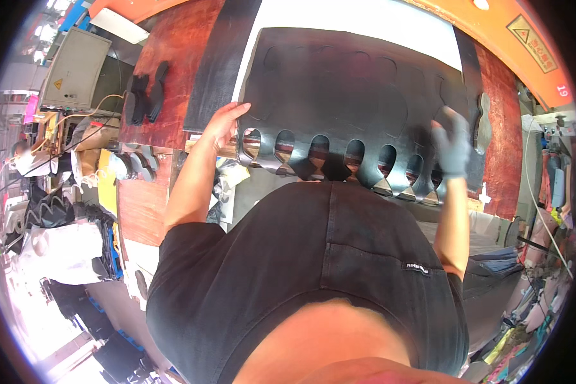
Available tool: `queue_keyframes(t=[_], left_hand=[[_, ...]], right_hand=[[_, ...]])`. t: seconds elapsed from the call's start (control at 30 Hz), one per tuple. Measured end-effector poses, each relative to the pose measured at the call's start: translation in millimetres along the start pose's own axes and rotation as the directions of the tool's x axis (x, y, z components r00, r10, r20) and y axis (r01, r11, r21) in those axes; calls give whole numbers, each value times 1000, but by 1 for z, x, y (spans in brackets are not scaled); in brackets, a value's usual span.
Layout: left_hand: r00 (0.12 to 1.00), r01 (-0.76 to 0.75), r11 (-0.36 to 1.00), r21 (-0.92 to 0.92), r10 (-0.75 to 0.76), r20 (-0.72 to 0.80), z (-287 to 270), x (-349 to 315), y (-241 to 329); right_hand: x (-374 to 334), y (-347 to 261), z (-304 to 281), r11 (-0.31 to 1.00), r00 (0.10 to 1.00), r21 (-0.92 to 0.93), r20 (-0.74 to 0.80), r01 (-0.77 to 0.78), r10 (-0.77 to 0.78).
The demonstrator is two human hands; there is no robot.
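A large black sheet (pixel 339 77) lies over the work surface in front of me. Along its near edge runs a row of rounded, sole-shaped cut-outs, and that edge droops toward my body. Faint curved outlines show on the rest of its surface. My left hand (pixel 225 123), bare, is closed on the sheet's left edge near the front corner, thumb uppermost; the fingers below are partly hidden. At the sheet's right side is my right hand (pixel 453 146) in a grey glove. Motion blurs its fingers, so whether it grips the edge is unclear.
Under the sheet lies a white board (pixel 358 14). Black sole-shaped pieces (pixel 148 96) rest on the red-brown table (pixel 173 57) at left, and a stack of grey soles (pixel 483 121) stands at right. An orange machine frame (pixel 512 45) crosses the far side.
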State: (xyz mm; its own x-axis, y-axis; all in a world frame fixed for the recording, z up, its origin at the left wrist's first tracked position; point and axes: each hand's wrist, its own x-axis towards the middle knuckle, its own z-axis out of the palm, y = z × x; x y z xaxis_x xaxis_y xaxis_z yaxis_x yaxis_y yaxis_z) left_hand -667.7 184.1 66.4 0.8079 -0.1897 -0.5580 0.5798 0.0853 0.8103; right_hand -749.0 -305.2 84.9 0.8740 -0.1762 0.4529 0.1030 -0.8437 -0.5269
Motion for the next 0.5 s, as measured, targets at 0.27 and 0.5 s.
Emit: queue_keyframes(t=[0.27, 0.5], left_hand=[[950, 67, 950, -304, 32, 309, -4, 22, -4], [951, -32, 938, -346, 135, 279, 4, 20, -5]], right_hand=[[30, -202, 171, 778, 708, 252, 323, 575, -628], [69, -194, 219, 886, 872, 443, 368, 141, -322]])
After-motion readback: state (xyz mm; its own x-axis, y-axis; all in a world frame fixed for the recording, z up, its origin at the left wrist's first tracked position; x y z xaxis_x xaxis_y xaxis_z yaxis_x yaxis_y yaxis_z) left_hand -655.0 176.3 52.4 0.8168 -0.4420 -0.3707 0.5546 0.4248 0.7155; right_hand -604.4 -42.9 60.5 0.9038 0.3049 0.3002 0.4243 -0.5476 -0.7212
